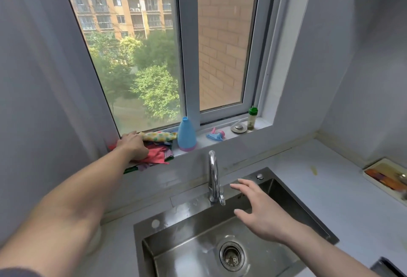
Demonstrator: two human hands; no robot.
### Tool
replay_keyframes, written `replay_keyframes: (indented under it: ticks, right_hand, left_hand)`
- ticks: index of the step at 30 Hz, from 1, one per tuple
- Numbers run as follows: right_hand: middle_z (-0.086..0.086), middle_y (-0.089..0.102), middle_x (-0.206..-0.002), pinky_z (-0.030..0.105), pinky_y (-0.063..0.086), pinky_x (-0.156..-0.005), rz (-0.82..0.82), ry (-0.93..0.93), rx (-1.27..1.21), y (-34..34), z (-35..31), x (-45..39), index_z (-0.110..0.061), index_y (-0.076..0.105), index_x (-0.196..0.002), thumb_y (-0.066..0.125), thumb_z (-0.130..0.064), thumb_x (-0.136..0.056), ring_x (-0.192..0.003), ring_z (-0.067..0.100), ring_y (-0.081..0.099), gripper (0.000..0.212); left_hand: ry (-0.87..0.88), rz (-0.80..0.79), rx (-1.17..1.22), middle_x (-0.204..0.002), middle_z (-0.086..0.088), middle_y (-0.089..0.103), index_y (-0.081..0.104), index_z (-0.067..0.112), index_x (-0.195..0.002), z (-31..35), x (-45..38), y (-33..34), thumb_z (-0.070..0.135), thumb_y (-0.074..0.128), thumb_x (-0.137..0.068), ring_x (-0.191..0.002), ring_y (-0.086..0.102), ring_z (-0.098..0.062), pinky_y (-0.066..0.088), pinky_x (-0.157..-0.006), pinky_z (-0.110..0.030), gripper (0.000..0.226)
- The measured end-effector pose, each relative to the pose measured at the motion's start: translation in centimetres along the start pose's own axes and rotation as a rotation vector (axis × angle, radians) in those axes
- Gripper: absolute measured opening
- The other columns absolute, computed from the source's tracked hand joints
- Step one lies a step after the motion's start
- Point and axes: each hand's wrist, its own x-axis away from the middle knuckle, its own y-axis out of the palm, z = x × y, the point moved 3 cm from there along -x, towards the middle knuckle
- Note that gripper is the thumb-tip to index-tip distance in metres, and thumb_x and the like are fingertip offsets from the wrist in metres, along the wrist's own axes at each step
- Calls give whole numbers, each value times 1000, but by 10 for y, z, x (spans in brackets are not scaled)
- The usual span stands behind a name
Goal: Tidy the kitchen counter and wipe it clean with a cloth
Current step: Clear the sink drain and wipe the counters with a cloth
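**L hand on cloth pile at sill**

Steel sink (154, 252) set in grey counter (330, 199); tap (213, 177) at its back edge. L hand (132, 146) rests on pink cloth (157, 155) atop pile on window sill (220, 139), fingers curled over it. R hand (259, 212) hovers above sink, fingers spread, holding nothing. Blue bottle (186, 135) just right of pile.

Cloths (157, 155) lie left of bottle (186, 135) on windowsill (259, 125).

No legible text — only a faint, unreadable mark on the sink (240, 197) rim beside the faucet (213, 179).
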Motion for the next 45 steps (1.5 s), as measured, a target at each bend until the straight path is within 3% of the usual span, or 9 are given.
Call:
replay_keyframes:
  ticks: [6, 10, 14, 17, 22, 25, 32, 39, 45]
  right_hand:
    - [-23, 16, -158, 25, 32, -112, 10, 49, 12, 3, 4, 1, -42, 36, -147, 59, -39, -92, -141, 5, 35, 60]
    - [-24, 17, -157, 24, 34, -109, 21, 85, 11, 3, 8, 12, -42, 37, -147, 59, -40, -92, -138, 5, 39, 58]
    - [-30, 19, -153, 18, 37, -98, 60, 97, -12, 4, 12, 27, -45, 38, -145, 57, -40, -93, -113, -8, 49, 56]
    - [-33, 21, -150, 16, 32, -104, 97, 75, -43, 7, 12, 37, -47, 40, -142, 58, -38, -92, -131, -7, 38, 54]
    - [-39, 24, -145, 12, 28, -107, 166, 48, -100, 1, 18, 57, -51, 43, -137, 59, -38, -90, -130, -16, 34, 51]
    - [-41, 27, -141, 21, 36, -110, 214, 45, -153, -6, 25, 71, -51, 44, -136, 60, -39, -88, -128, -14, 38, 52]
    - [-33, 48, -131, 25, 48, -98, 313, 122, -324, -18, 56, 143, -53, 46, -133, 59, -46, -86, -119, -11, 50, 50]
    - [-29, 57, -122, 18, 49, -85, 417, 282, -448, -34, 118, 258, -50, 53, -126, 66, -40, -82, -110, -8, 55, 46]
    - [-31, 55, -119, 16, 50, -85, 529, 424, -450, -38, 185, 387, -57, 49, -118, 77, -50, -72, -104, -4, 58, 54]
  left_hand:
    - [13, 49, 56, -141, -6, 50, 53, 14, -135, -14, -29, 8, 29, 55, -84, -129, 46, -31, 46, -103, -41, 54]
    - [95, 288, 270, -128, -10, 54, 55, 8, -130, -1, -32, -20, 16, 57, -84, -112, 54, -35, 49, -96, -45, 46]
    - [270, 555, 484, -125, -7, 57, 59, 11, -126, 26, -5, -69, 10, 56, -84, -105, 56, -37, 49, -92, -49, 43]
    - [391, 729, 576, -123, -3, 58, 61, 18, -121, 41, 27, -102, 13, 57, -90, -100, 59, -35, 50, -87, -47, 32]
    - [558, 865, 709, -112, 7, 64, 70, 24, -106, 78, 87, -145, 14, 59, -92, -91, 61, -22, 48, -78, -35, 21]
    - [680, 776, 724, -98, 16, 68, 74, 31, -95, 105, 133, -152, 11, 62, -88, -84, 60, -12, 47, -77, -30, 24]
    - [826, 387, 547, -82, 23, 68, 73, 39, -87, 199, 248, -100, 18, 68, -82, -84, 61, -6, 48, -77, -29, 22]
    - [935, 91, 579, -82, 17, 70, 71, 36, -92, 309, 358, -16, 24, 74, -81, -81, 63, 1, 53, -74, -25, 17]
    - [1021, -140, 654, -77, 12, 66, 69, 35, -80, 422, 481, 57, 29, 77, -81, -71, 61, -1, 46, -61, -17, 11]
